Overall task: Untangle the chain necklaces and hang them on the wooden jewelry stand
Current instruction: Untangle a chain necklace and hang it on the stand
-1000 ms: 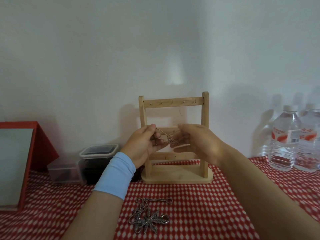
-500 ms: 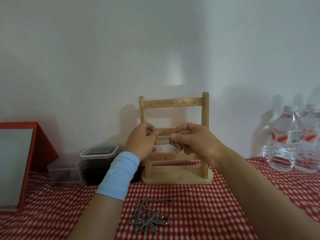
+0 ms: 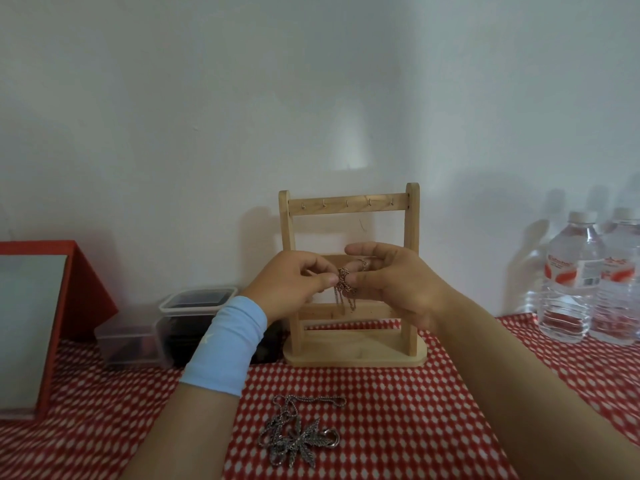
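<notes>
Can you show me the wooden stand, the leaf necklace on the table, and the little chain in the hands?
Light wooden jewelry stand (image 3: 348,204): head view, on its hooked top bar.
Silver leaf-pendant necklace (image 3: 304,441): head view, on the leaf pendant.
Thin tangled chain (image 3: 343,276): head view, on the bunched links at its top.

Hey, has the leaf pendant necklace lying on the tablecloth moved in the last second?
No. The leaf pendant necklace lies on the same spot, just in front of the wooden jewelry stand, which hasn't shifted either.

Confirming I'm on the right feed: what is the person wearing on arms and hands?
No gloves on left hand or right hand. A light blue sleeve with a small white mark covers the left wrist; the right arm is bare. Possibly a ring on a right finger.
</notes>
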Available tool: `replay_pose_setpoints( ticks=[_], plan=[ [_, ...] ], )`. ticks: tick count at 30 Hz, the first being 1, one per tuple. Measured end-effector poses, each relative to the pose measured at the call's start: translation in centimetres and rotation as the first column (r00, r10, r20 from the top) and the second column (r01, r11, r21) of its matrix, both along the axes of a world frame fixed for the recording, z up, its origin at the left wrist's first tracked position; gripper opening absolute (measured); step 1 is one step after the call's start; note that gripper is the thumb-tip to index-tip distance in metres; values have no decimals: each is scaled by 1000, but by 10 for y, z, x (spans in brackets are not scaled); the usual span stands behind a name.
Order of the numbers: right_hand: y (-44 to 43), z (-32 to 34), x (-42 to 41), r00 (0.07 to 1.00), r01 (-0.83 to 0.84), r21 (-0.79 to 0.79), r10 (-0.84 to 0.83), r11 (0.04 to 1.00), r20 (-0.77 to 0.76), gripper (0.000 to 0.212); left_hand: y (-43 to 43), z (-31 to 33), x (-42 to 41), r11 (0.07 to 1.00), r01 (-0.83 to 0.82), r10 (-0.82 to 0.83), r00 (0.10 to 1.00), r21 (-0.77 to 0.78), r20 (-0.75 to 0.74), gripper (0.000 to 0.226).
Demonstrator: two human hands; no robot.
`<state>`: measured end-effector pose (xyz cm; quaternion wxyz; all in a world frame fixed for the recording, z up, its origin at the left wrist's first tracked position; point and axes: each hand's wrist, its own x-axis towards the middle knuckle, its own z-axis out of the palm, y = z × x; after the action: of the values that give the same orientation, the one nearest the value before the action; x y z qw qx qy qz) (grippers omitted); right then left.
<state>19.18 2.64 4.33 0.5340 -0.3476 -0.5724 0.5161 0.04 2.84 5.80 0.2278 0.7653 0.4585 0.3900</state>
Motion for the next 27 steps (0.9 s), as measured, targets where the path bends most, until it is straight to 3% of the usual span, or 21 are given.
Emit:
replay_pose_setpoints(
  ticks=[6,10,12,14,18,21,23,27],
  plan=[
    [2,1,-4,997,13,-39,-15,999,-74,40,2,-3,1,997,54,-53,999,-60,9,20],
    [1,1,-4,996,18,-38,-21,999,-85,41,1,-3,7,988,102,-78,978,-115,195,21],
    [1,1,-1,1000,-31,-57,31,998,-5,50,1,-4,10,987,95,-60,965,-127,256,21],
    [-1,0,-2,984,-32,-63,43,997,173,52,1,-4,12,984,101,-46,941,-149,336,22],
    [-6,1,-6,870,39,-18,-24,999,493,17,1,-2,11,981,135,-59,890,-139,452,23],
    [-11,8,-2,754,35,17,-37,999,656,10,1,-2,12,982,141,-73,899,-127,432,22],
    [-13,11,-1,729,38,65,-73,997,681,16,1,-3,13,986,129,-74,905,-104,419,22],
    [-13,8,-4,814,1,131,-77,991,576,17,0,-2,14,992,117,-93,929,-48,358,20]
  ],
)
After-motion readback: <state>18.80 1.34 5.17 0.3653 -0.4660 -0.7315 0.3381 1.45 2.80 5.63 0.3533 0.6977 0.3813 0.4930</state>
